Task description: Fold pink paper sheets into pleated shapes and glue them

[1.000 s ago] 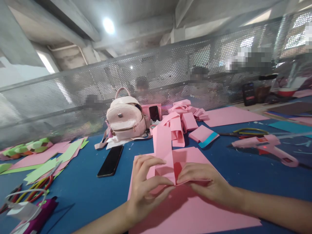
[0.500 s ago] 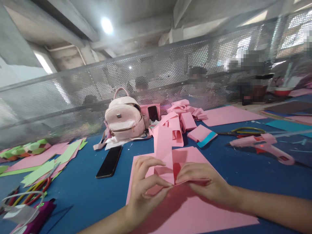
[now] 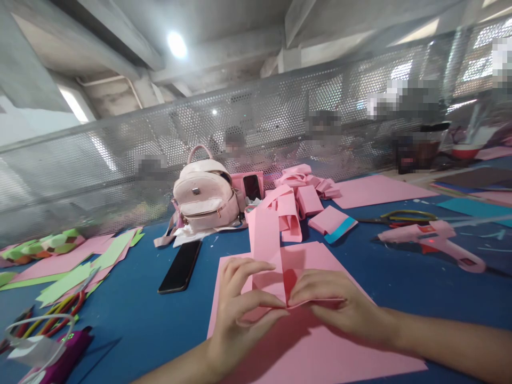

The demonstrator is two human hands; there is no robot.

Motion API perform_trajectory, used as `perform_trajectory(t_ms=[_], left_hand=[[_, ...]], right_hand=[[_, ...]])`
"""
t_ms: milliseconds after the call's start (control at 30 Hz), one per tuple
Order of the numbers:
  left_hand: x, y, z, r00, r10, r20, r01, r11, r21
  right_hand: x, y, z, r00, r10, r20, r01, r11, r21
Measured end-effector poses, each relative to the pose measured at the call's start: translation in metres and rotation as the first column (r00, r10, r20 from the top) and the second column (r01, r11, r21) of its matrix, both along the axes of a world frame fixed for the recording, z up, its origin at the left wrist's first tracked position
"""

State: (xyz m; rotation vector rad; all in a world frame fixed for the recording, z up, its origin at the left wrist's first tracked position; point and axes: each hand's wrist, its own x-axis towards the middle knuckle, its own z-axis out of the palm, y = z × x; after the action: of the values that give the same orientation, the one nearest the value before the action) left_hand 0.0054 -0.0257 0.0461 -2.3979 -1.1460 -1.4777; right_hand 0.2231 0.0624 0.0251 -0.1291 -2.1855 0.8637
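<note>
Both my hands grip one folded pink paper strip [image 3: 267, 234] above a larger pink sheet [image 3: 304, 352] on the blue table. My left hand [image 3: 244, 301] pinches the strip's lower corner between thumb and forefinger, its other fingers curled loosely beside the upright part. On the other side, my right hand [image 3: 336, 298] holds the strip's sideways flap, thumb below and fingers above. The strip's long end stands up and leans away from me. Part of the fold is hidden behind my fingers.
A pink glue gun [image 3: 436, 242] and scissors [image 3: 408, 217] lie right. Folded pink paper pieces [image 3: 308, 200] pile up behind my hands. A black phone [image 3: 180, 266], a pale backpack [image 3: 206, 194], and a purple power strip [image 3: 70, 354] sit left. A perforated metal screen [image 3: 256, 122] borders the far side.
Hardly anything differs. My hands and the pinched fold have shifted very slightly downward, and the strip's upright end tilts a touch further left. Both hands keep their hold.
</note>
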Motion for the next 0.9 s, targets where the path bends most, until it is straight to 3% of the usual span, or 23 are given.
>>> perform_trajectory(t_ms=[900], left_hand=[[0.0085,-0.0031,-0.0017,0.995,-0.072,0.070,0.079,0.990,-0.118]], right_hand=[[0.0019,0.0008,-0.0003,0.999,0.030,-0.032,-0.028,0.998,0.062]])
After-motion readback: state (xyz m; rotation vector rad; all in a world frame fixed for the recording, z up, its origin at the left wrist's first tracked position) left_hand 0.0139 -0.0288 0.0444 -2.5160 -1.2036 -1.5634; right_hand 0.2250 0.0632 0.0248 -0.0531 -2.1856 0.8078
